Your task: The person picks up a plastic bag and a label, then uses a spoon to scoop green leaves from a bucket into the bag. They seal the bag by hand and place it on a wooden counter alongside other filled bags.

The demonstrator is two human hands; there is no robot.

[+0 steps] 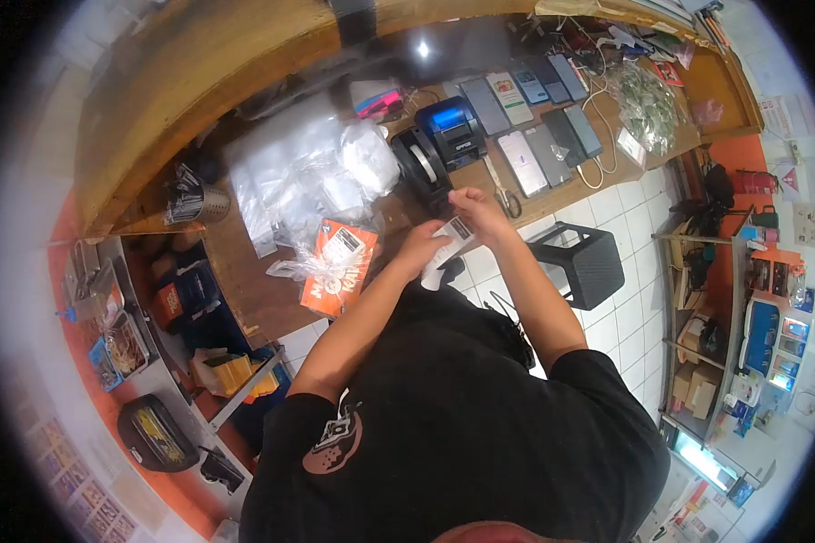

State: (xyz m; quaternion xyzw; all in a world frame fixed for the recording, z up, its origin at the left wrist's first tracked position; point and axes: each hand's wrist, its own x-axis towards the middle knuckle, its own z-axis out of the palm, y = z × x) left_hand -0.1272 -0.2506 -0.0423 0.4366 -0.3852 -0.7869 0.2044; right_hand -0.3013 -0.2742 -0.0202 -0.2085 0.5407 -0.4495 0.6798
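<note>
The person's left hand [420, 249] and right hand [480, 215] grasp a white paper strip with black print [460, 228] between them. An orange rectangular packet in clear plastic [353, 258] lies left of the left hand; black-handled metal scissors [512, 205] lie just beyond the right hand.

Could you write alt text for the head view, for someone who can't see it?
A white printed label strip is held in a person's left grip, with the right grip at its upper end. On the wooden table ahead are an orange packet on the left, then a compact printer, scissors and several smartphones.
</note>
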